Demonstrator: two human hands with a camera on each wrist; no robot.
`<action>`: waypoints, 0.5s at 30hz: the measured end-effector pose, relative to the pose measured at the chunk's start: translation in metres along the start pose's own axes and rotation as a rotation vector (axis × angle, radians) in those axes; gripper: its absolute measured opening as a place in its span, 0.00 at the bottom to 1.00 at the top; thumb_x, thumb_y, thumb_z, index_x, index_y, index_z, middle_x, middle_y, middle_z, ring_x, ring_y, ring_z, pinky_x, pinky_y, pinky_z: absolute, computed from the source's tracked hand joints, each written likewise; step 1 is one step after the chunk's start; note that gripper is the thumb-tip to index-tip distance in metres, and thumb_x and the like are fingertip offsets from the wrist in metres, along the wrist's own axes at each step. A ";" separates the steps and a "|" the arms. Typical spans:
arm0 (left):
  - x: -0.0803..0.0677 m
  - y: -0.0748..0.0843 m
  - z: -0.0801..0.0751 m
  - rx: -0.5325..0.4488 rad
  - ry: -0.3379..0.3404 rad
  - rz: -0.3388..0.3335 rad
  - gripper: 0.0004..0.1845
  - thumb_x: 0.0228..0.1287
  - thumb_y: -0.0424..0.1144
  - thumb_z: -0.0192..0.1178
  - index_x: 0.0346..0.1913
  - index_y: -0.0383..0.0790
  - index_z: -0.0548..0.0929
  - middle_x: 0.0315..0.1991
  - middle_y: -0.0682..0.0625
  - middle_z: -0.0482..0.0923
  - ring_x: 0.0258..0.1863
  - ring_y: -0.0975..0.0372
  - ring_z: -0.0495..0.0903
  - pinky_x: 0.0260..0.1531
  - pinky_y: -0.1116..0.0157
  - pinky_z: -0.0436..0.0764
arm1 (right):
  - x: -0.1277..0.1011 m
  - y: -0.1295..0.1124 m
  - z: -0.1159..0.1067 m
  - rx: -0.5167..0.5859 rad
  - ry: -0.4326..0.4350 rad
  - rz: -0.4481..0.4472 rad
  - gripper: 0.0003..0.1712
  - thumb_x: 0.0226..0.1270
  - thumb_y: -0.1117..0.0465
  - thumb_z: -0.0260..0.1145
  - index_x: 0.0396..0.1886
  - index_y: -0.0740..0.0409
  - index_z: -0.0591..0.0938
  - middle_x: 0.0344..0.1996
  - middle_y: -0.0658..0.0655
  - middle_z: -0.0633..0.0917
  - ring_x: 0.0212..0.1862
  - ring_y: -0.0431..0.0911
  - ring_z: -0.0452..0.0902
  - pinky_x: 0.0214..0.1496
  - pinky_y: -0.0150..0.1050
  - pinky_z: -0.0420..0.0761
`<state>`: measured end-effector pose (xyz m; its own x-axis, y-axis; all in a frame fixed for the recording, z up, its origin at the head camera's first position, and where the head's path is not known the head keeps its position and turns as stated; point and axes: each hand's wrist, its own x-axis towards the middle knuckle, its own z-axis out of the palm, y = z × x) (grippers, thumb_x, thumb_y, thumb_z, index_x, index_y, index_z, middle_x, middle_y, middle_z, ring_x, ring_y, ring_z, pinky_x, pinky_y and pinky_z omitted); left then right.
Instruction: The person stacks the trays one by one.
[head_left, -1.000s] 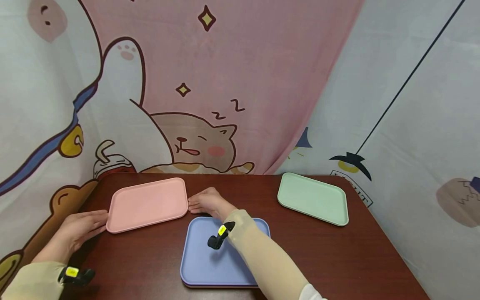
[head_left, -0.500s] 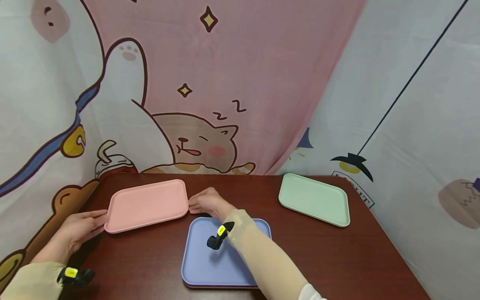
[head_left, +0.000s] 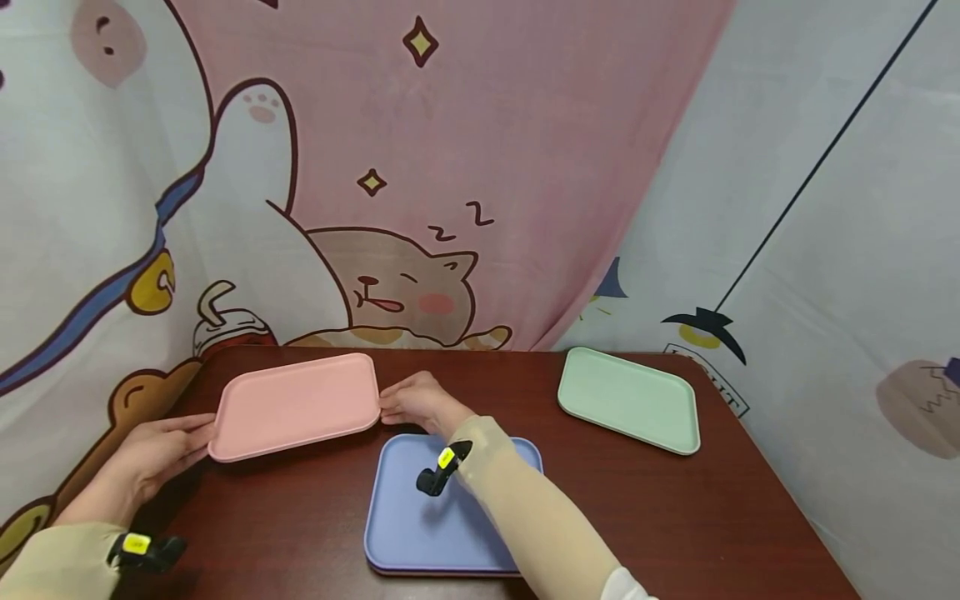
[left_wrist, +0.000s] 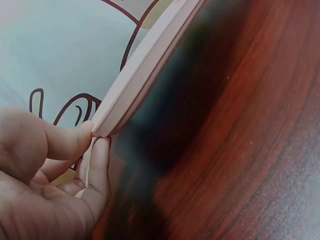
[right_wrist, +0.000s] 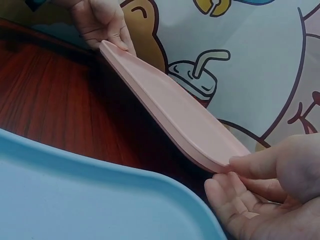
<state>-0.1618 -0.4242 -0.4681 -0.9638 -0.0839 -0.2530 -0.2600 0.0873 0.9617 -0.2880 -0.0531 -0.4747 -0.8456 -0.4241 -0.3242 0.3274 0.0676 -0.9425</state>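
Pinching pink rect. tray at opp. ends, L hand & R hand; poss. drop if shallow grip slips.

Pink tray, fingers gripping ends, apparently aloft

- plain cream left sleeve and right sleeve, pretty much matching;
- bit of white fabric peeking past the right one;
- black left gadget and right gadget at the wrists, bright yellow patch on each
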 end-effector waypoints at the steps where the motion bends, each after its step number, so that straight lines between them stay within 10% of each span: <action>1: 0.000 0.001 0.000 -0.001 -0.004 -0.001 0.29 0.77 0.21 0.55 0.71 0.06 0.57 0.42 0.62 0.85 0.40 0.73 0.84 0.42 0.71 0.87 | -0.001 -0.001 -0.001 -0.007 -0.005 0.000 0.08 0.67 0.76 0.71 0.45 0.74 0.87 0.32 0.62 0.88 0.31 0.47 0.86 0.44 0.43 0.91; 8: 0.000 0.006 0.000 -0.056 -0.071 0.002 0.29 0.76 0.20 0.55 0.71 0.07 0.58 0.44 0.62 0.85 0.42 0.73 0.84 0.42 0.71 0.87 | -0.008 -0.013 -0.009 -0.021 -0.018 -0.014 0.10 0.67 0.77 0.70 0.48 0.75 0.87 0.34 0.63 0.88 0.31 0.47 0.85 0.44 0.42 0.91; 15: -0.004 0.014 0.003 -0.182 -0.145 0.010 0.15 0.77 0.20 0.54 0.55 0.35 0.87 0.43 0.60 0.87 0.42 0.68 0.85 0.42 0.69 0.87 | -0.017 -0.027 -0.015 -0.011 -0.053 -0.006 0.13 0.68 0.78 0.68 0.51 0.77 0.85 0.35 0.64 0.88 0.33 0.49 0.85 0.46 0.43 0.91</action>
<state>-0.1612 -0.4199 -0.4537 -0.9682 0.0608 -0.2428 -0.2478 -0.0940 0.9642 -0.2891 -0.0345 -0.4449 -0.8241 -0.4717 -0.3137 0.3171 0.0747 -0.9454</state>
